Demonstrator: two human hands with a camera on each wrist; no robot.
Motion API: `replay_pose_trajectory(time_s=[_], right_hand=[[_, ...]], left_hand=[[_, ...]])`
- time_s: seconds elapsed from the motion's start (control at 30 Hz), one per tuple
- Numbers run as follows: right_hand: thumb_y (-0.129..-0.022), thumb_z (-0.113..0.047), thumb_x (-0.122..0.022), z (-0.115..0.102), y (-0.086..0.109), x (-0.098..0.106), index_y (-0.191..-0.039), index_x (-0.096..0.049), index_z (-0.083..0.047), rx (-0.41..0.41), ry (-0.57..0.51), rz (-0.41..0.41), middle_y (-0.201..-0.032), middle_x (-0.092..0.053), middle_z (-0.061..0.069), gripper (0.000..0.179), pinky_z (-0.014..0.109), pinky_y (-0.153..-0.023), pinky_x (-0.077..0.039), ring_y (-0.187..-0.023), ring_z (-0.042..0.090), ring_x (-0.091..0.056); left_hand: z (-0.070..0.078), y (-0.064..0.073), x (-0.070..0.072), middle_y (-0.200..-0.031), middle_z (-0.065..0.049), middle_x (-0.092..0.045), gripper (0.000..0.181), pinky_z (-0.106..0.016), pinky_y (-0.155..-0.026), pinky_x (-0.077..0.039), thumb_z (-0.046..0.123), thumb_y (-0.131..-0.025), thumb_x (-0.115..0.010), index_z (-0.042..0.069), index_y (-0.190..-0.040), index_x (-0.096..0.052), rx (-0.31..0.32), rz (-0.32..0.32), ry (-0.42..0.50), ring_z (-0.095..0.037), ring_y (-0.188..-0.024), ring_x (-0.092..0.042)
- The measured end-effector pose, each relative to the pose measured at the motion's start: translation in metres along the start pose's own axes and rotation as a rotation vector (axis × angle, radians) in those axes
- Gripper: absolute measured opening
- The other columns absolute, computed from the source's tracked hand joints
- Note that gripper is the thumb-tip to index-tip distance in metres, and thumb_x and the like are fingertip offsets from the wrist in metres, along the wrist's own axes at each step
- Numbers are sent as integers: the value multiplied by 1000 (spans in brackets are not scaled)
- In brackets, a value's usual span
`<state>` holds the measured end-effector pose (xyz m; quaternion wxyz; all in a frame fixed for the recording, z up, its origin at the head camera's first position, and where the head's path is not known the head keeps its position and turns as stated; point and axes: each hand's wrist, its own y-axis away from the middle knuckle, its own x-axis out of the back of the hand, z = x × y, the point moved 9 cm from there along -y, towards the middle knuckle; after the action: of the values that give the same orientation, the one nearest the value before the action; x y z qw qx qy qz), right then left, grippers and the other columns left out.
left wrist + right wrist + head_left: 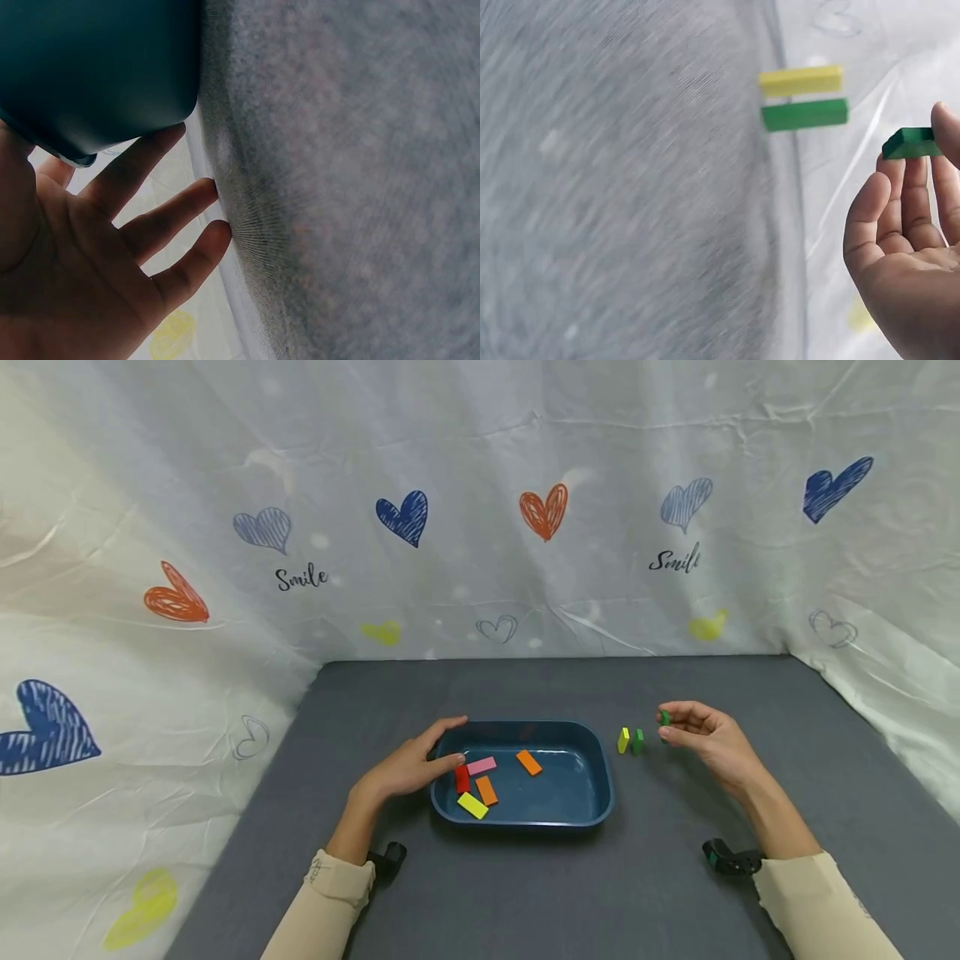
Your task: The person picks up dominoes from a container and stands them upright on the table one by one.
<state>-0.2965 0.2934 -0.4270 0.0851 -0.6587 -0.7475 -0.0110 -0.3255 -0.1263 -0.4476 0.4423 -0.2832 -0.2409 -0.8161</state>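
A dark blue tray (525,823) lies on the table with several small blocks inside. My left hand (408,766) holds the tray at its left end, thumb over the rim and fingers spread along the outer wall. At the right, my right hand (708,739) pinches a green block (910,143) between thumb and fingertips, raised above the table. Left of that hand, a yellow block (623,740) and another green block (637,742) stand upright side by side, with a small gap between them.
Inside the tray lie a red block (462,779), a pink block (482,766), a yellow block (472,805) and two orange blocks, one (528,762) apart from the others. A white curtain (465,585) with printed hearts hangs behind the grey table (540,893).
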Motion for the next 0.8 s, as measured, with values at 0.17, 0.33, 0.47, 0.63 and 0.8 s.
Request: replay_pose_trajectory(time_s=[0.17,0.33,0.47,0.63,0.8], right_hand=[[-98,-21,-71,16,-2,5,-132,-59,-4,-68,125,2,-111,-68,-6,40,25,-81,-57,-94,8,-67],[-97,-27,-71,29,-4,4,-136,-53,3,-151,227,-27,-112,-66,-7,52,28,-80,-56,-95,8,-68],[-97,-27,-71,33,-7,2,-137,-51,5,-167,254,-30,-111,-64,-6,55,29,-80,-57,-94,8,-65],[-97,-23,-71,34,-8,-2,-136,-52,5,-161,258,-45,-112,-63,-5,51,29,-78,-56,-92,4,-64],[-96,-22,-72,38,-7,-3,-133,-54,3,-180,246,-45,-112,-64,-4,48,29,-77,-56,-91,4,-63]], left_hand=[[3,0,1,-167,-8,-32,67,-66,-115,-36,49,-100,-61,41,-158,-28,-10,-1,10,-40,-145,-42],[3,2,0,-167,-8,-30,67,-67,-115,-35,49,-100,-60,41,-158,-28,-5,-4,6,-41,-146,-41],[2,1,0,-167,-7,-30,67,-67,-115,-34,50,-100,-61,43,-158,-28,3,-1,-4,-41,-147,-40],[1,1,0,-168,-7,-30,67,-69,-114,-34,50,-100,-60,42,-158,-27,5,-1,-9,-42,-147,-39],[0,0,-1,-167,-7,-30,67,-68,-115,-35,50,-100,-60,42,-158,-27,10,-2,-9,-41,-146,-40]])
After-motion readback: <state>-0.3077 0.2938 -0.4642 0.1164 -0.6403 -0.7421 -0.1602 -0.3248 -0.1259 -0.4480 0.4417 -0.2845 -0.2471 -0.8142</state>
